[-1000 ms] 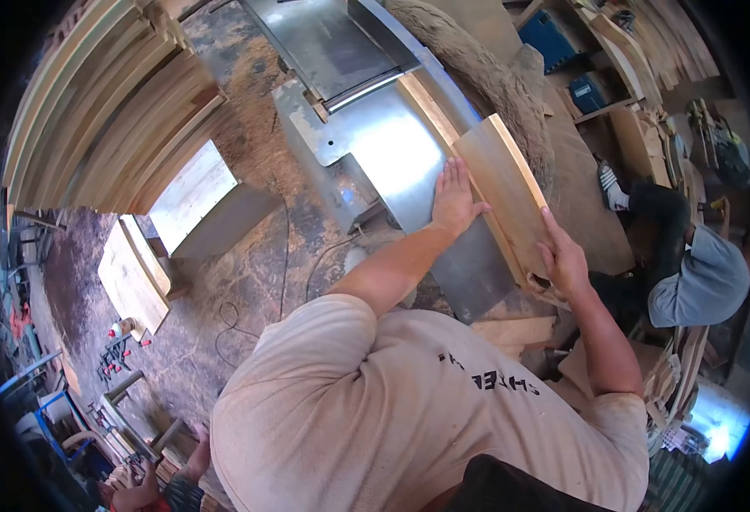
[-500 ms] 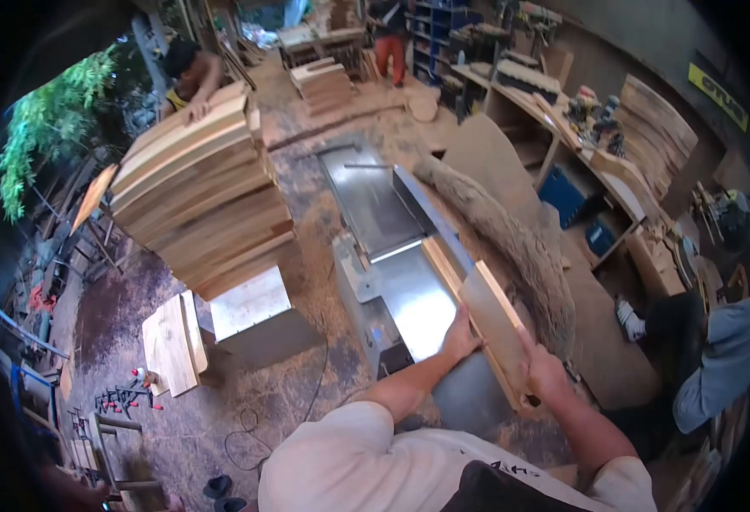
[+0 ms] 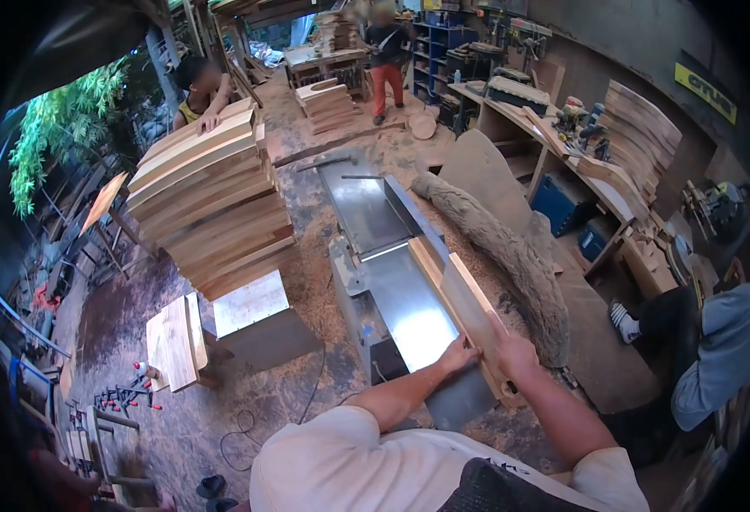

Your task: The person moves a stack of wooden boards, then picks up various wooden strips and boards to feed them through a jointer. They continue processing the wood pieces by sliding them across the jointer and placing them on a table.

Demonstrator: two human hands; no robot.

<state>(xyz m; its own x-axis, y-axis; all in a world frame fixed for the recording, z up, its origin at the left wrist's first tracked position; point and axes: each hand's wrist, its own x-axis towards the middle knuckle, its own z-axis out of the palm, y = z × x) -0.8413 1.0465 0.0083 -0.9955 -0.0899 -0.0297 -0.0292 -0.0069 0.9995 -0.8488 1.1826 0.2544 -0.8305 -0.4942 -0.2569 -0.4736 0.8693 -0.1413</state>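
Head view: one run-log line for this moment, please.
left hand: touching wood; right hand: on wood; wood: along metal machine table; planks: stacked at left

I list: one drab wall (image 3: 618,43), right, bearing a yellow sign (image 3: 706,92); one wooden workbench (image 3: 524,130) with open compartments; blue shelving (image 3: 431,53) at back; sawdust-strewn floor (image 3: 213,408); green foliage (image 3: 67,119) in daylight, left.
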